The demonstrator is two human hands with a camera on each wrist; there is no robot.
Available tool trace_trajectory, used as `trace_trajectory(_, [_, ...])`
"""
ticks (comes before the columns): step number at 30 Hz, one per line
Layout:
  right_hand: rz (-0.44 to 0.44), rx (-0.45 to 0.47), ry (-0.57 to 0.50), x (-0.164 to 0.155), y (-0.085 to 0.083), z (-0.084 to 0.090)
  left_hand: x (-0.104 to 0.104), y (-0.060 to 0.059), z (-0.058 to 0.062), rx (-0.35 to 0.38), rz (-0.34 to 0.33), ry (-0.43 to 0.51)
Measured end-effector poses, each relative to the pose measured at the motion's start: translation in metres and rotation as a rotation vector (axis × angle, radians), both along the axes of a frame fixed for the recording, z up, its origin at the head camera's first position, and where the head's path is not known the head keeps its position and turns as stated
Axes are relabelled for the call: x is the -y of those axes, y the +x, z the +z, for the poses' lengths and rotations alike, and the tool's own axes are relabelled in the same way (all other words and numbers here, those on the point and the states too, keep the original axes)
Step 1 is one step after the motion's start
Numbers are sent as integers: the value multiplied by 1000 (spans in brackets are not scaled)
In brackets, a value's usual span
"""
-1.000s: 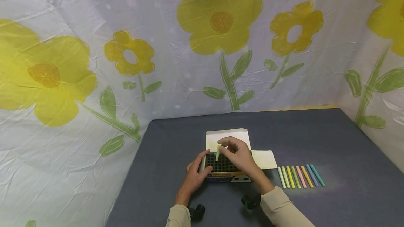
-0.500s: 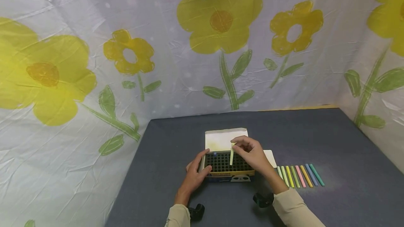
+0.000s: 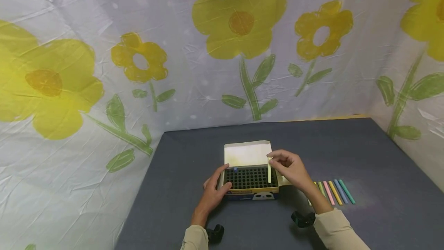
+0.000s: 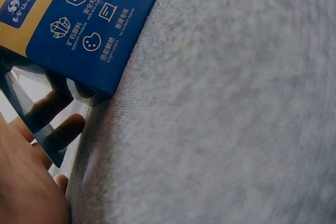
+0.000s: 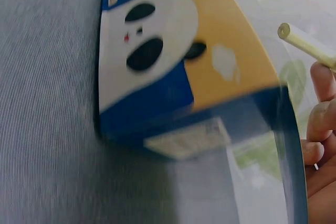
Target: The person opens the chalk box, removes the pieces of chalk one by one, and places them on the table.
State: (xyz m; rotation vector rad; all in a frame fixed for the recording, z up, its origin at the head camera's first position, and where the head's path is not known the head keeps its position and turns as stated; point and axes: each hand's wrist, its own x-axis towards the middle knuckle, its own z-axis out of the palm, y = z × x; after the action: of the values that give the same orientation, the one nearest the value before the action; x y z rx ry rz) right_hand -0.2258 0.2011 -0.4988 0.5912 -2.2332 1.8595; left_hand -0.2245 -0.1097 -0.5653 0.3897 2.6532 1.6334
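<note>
A blue and yellow chalk box (image 3: 239,195) with a panda on its front stands on the table, its white lid (image 3: 247,153) folded back. Inside is a black insert (image 3: 246,177) full of round holes, with a blue chalk end (image 3: 235,169) at the back left. My left hand (image 3: 212,194) grips the box's left end, thumb at the front corner; in the left wrist view fingers (image 4: 68,129) show behind a side flap. Between thumb and fingertips my right hand (image 3: 290,169) pinches a pale yellow chalk stick (image 3: 269,172), upright over the insert's right end.
To the right of the box lies a row of several coloured chalk sticks (image 3: 328,193), partly hidden by my right forearm. A side flap (image 5: 257,182) sticks out from the box's right end. Flower-printed cloth (image 3: 194,88) hangs behind the dark table (image 3: 187,157).
My right hand has moved right with the pale yellow chalk, from the insert's left part to its right end. The blue chalk end has come into sight. My left hand stays put.
</note>
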Motion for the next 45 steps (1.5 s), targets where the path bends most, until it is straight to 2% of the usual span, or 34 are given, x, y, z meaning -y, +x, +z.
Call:
trace_trajectory(8, [-87, 51, 41, -33, 8, -4, 1, -1, 1, -8, 1, -2])
trace_trajectory(12, [-129, 33, 60, -50, 12, -6, 0, 0, 0, -2, 7, -9])
trace_trajectory(18, [-142, 13, 73, -75, 23, -11, -1, 0, -1, 3, 9, 2])
trace_trajectory(26, [-250, 63, 169, -109, 38, -21, -2, 0, 0, 3, 15, -3])
trace_trajectory(34, [-301, 111, 232, -135, 50, -30, 0, -1, 0, -7, 14, -6])
trace_trajectory(45, [-395, 192, 339, -169, 59, -30, -1, -1, 0, -13, 11, -9])
